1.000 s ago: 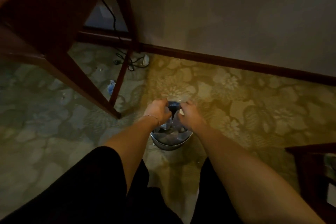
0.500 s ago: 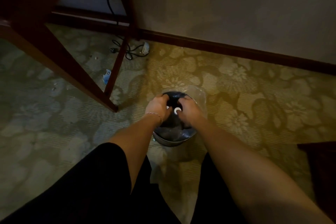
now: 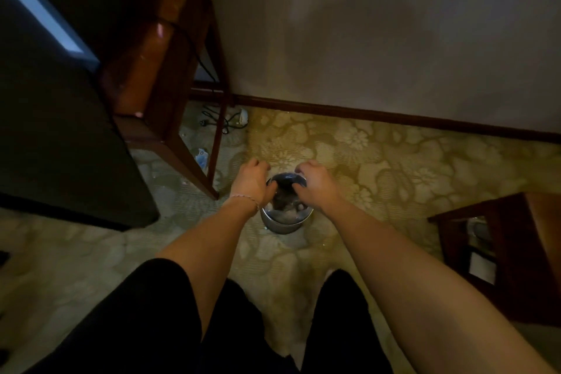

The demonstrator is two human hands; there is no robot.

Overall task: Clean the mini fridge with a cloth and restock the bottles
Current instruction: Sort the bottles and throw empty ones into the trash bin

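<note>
A small round metal bin (image 3: 282, 223) stands on the patterned carpet in front of me, lined with a clear plastic bag (image 3: 287, 191) holding dark rubbish. My left hand (image 3: 252, 182) grips the bag's edge at the bin's left side, fingers curled. My right hand (image 3: 315, 184) grips the bag's edge at the right side, pulling it apart from the left. A large dark box (image 3: 60, 143), perhaps the mini fridge, fills the left of the view. No cloth or bottle can be made out.
A wooden desk (image 3: 170, 48) with slanted legs stands at the left against the wall, with a black cable (image 3: 224, 121) and scraps of litter (image 3: 201, 157) on the carpet beneath. A low wooden stand (image 3: 510, 252) sits at the right. A dark skirting board runs along the wall.
My hands have moved apart from the middle of the bag to the bin's two sides, spreading the bag's mouth. My head has lifted, bringing the dark box and desk top into view.
</note>
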